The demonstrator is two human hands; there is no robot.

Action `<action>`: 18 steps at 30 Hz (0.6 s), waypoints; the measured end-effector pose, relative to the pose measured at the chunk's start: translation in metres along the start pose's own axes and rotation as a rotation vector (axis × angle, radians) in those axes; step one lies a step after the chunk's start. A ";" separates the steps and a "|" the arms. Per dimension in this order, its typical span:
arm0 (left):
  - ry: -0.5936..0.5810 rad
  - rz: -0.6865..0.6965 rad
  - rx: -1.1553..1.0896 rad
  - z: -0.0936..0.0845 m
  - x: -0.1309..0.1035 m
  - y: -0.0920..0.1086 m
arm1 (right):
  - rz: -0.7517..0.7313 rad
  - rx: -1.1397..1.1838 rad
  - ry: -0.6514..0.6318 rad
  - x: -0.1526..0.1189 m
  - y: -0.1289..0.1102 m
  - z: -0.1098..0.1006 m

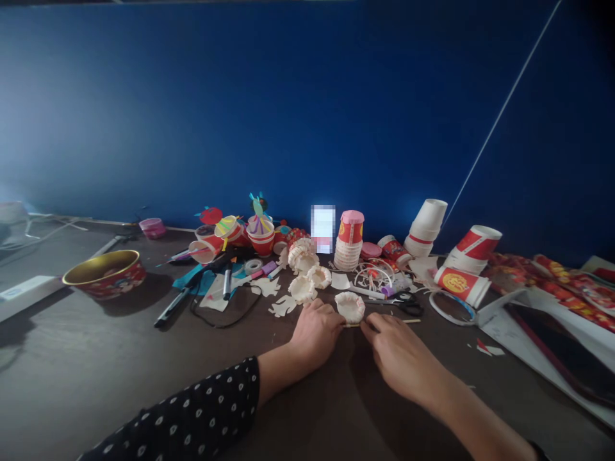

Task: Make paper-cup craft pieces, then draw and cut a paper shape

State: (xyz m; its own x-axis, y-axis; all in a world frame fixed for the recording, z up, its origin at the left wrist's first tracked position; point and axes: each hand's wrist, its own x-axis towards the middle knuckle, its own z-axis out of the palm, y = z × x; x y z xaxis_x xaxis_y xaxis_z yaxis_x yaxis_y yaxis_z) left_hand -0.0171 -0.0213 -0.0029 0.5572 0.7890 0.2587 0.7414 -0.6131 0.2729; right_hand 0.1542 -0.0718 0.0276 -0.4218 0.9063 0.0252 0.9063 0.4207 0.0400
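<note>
A small, shallow white paper piece with a crimped rim point(350, 308) sits between my hands, tilted toward me. My left hand point(318, 328) has its fingers closed at the lower left edge of this piece. From the other side, the thumb and fingers of my right hand point(391, 346) pinch its lower right edge. A thin tan line runs along the bottom between the fingertips; whether it is a stick or the paper's edge I cannot tell. Similar crimped white pieces point(302, 288) lie just beyond my left hand, close to flat white paper cutouts point(282, 306).
Behind stand a stack of paper cups with a pink top point(352, 230) and leaning white cups point(426, 224). Black scissors point(408, 306) lie right of centre. A gold-rimmed red bowl point(103, 275), marker point(227, 283) and utility knife point(177, 306) are left; a phone point(562, 349) rests right.
</note>
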 end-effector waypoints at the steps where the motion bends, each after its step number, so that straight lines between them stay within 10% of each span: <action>1: 0.004 -0.010 -0.010 0.000 0.000 0.000 | -0.001 0.000 0.003 0.000 0.000 0.000; 18: 0.055 0.089 0.043 -0.002 -0.002 0.003 | 0.008 -0.007 -0.017 0.003 -0.001 0.000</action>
State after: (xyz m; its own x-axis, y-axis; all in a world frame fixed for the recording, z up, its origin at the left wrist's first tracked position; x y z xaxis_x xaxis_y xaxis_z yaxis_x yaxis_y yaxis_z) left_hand -0.0172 -0.0249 -0.0009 0.6011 0.7275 0.3308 0.7058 -0.6774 0.2073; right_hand 0.1522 -0.0695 0.0272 -0.4137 0.9104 0.0082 0.9095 0.4130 0.0470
